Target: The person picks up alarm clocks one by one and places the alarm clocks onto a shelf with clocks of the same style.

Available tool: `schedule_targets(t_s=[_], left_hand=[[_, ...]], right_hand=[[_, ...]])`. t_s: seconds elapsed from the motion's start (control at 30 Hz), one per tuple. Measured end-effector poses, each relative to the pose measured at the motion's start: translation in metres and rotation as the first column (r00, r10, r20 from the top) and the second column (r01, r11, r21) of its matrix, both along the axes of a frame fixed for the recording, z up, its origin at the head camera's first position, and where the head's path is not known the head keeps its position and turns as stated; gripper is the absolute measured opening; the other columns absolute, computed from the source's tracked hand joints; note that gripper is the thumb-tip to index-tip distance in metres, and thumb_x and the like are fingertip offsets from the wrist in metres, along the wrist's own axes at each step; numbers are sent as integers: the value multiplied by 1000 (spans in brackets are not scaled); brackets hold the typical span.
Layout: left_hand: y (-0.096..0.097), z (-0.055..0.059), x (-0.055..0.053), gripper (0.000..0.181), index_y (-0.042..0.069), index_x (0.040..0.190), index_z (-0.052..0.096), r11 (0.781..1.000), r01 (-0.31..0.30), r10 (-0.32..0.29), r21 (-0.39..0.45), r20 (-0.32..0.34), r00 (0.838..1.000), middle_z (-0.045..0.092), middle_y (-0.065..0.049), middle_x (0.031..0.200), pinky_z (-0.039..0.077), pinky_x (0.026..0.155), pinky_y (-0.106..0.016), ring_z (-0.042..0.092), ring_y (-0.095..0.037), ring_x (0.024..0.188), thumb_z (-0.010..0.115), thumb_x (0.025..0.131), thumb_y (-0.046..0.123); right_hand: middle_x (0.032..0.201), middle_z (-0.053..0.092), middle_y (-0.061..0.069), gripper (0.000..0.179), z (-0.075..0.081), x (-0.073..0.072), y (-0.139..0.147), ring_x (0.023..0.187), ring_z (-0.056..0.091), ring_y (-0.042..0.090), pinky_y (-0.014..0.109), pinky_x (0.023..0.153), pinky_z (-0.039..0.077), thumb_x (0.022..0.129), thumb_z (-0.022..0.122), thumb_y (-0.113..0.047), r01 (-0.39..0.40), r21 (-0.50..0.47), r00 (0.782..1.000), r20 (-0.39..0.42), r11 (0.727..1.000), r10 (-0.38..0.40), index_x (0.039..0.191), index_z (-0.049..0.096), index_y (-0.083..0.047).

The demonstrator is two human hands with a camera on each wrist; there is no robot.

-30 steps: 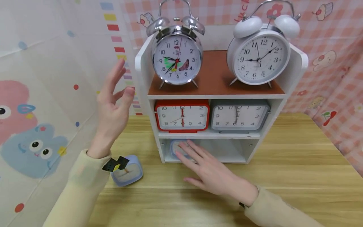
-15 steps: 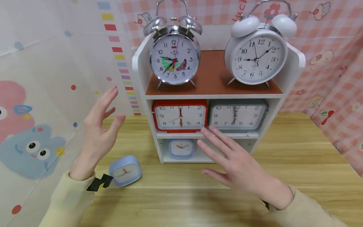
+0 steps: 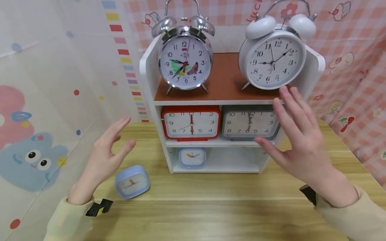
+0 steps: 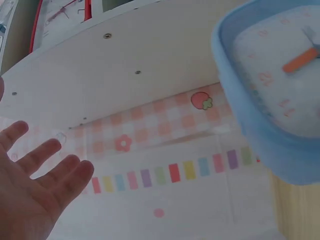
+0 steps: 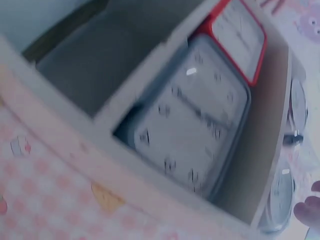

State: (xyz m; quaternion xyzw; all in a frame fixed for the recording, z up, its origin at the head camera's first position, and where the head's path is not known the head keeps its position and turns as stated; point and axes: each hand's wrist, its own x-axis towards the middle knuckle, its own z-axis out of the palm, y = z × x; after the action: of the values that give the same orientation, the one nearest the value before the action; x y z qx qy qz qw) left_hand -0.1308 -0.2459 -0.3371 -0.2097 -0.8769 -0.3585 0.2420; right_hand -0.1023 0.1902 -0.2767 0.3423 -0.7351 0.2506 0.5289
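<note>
My left hand (image 3: 104,157) hovers left of the shelf, above and beside a light blue alarm clock (image 3: 132,182) on the table, fingers apart and holding nothing. In the left wrist view, that clock looms large at the right. My right hand (image 3: 301,147) is raised before the right side of the white shelf unit (image 3: 221,144), fingers spread, partly covering a grey clock (image 3: 250,125). A second light blue alarm clock (image 3: 192,158) sits at the left of the bottom compartment. Beside the grey clock in the middle compartment stands a red clock (image 3: 191,124).
On the brown top shelf stand a silver twin-bell clock (image 3: 185,63) and a white twin-bell clock (image 3: 274,62). Patterned cloth (image 3: 45,110) hangs at the left and behind. The wooden table (image 3: 196,207) extends in front of the shelf.
My right hand has left the blue clock in the bottom compartment and moved right and up. The left hand has sunk lower and a little left, uncovering the blue clock on the table.
</note>
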Motion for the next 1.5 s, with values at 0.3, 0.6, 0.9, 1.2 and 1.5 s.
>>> schedule_targets(t_s=[0.3,0.6,0.9,1.2,1.5], left_hand=[[-11,-25,5,65,19,158,49,996,-12,18,-83,69,997,56,-13,158,37,101,-2,54,-21,143,74,98,15],[-18,-42,9,63,13,156,50,982,19,16,-189,181,983,57,-20,155,58,98,-61,58,-44,137,74,99,22],[-23,-59,11,65,11,154,53,964,58,7,-260,240,971,60,-19,152,60,96,-59,62,-43,133,77,96,30],[-30,-72,13,72,13,152,55,957,99,-8,-272,318,948,63,-21,148,55,102,-65,62,-47,133,83,90,36],[-36,-81,17,72,14,151,57,960,98,-6,-264,327,945,65,-19,146,54,102,-64,64,-45,130,85,88,36]], right_hand=[[152,54,30,73,29,-5,20,149,47,45,51,132,32,100,66,-53,142,-174,990,22,975,-140,148,56,0],[171,38,10,91,37,-16,46,158,41,25,18,120,39,101,63,-54,299,-117,917,310,947,-252,161,31,7],[165,47,8,84,38,-24,51,149,53,32,12,111,45,98,72,-10,313,-84,870,426,946,-250,168,26,-16],[148,63,11,66,37,-38,52,130,65,5,-5,85,46,99,70,-16,300,-145,850,490,943,-195,158,42,-30],[136,71,20,43,31,-43,53,111,55,-27,-1,90,49,103,63,-16,329,-204,866,454,922,-208,144,60,-7]])
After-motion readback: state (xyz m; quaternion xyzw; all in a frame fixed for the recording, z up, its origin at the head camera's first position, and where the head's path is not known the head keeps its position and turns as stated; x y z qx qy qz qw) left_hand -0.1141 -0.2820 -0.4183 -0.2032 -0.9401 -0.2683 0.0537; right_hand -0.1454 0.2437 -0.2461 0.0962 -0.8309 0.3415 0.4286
